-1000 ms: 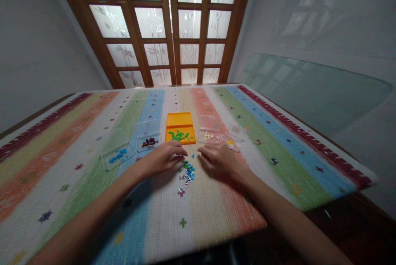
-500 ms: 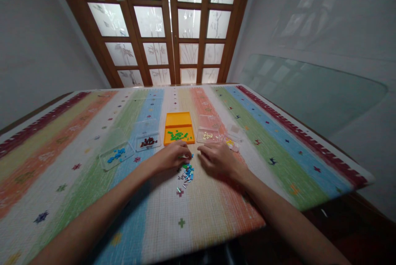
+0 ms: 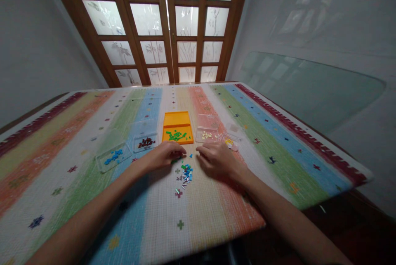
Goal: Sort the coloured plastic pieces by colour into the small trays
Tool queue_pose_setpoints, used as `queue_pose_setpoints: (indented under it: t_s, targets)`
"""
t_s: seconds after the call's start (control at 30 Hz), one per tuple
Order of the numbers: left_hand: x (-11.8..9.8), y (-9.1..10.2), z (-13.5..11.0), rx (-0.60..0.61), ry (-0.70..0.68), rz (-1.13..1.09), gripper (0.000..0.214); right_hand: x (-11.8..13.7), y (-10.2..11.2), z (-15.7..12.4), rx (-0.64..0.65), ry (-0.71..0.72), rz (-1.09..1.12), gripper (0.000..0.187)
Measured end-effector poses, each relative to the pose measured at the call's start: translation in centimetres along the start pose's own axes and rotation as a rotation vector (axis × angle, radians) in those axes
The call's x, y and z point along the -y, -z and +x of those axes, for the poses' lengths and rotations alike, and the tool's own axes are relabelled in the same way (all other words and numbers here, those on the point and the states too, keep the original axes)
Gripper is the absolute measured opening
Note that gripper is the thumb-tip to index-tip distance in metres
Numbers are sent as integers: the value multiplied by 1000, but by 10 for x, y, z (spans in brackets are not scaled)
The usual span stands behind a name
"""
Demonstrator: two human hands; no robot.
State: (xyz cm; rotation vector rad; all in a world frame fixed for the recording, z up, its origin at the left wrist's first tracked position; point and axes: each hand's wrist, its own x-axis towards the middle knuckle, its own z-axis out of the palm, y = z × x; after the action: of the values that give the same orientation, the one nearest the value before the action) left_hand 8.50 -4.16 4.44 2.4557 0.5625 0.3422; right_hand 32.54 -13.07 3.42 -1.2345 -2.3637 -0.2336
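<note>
A small loose pile of blue, green, white and pinkish plastic pieces (image 3: 187, 173) lies on the striped cloth between my forearms. My left hand (image 3: 168, 153) hovers or rests at the pile's upper left, in front of the orange box (image 3: 176, 118). Its fingers are curled, and a bit of green shows under them; whether they grip it is unclear. Opposite, my right hand (image 3: 218, 158) is on the cloth with its fingers bent together, and any piece inside is hidden. One blue piece (image 3: 191, 155) lies alone between the two hands. Green pieces (image 3: 176, 136) fill the orange box's near half.
Left of the orange box stand a clear box of dark red-brown pieces (image 3: 146, 143) and a clear box of blue pieces (image 3: 114, 157). To its right are clear boxes with cream pieces (image 3: 207, 135) and yellow pieces (image 3: 229, 142). The table's near edge (image 3: 204, 243) lies below.
My left hand has drawn back leftward from the pile, uncovering several pieces and the gap between the hands. My right hand stays almost in place. The view has shifted slightly.
</note>
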Motion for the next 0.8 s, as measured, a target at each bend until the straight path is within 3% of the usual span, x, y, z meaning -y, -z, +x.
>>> queue_pose_setpoints:
  t_s: [0.27,0.8]
  targets:
    - [-4,0,-4,-1,86,-60,27,-1,0,0,37,6,-10,23]
    - [-8,-16,20,-11,66,-13,21,-1,-1,0,52,15,-7,22]
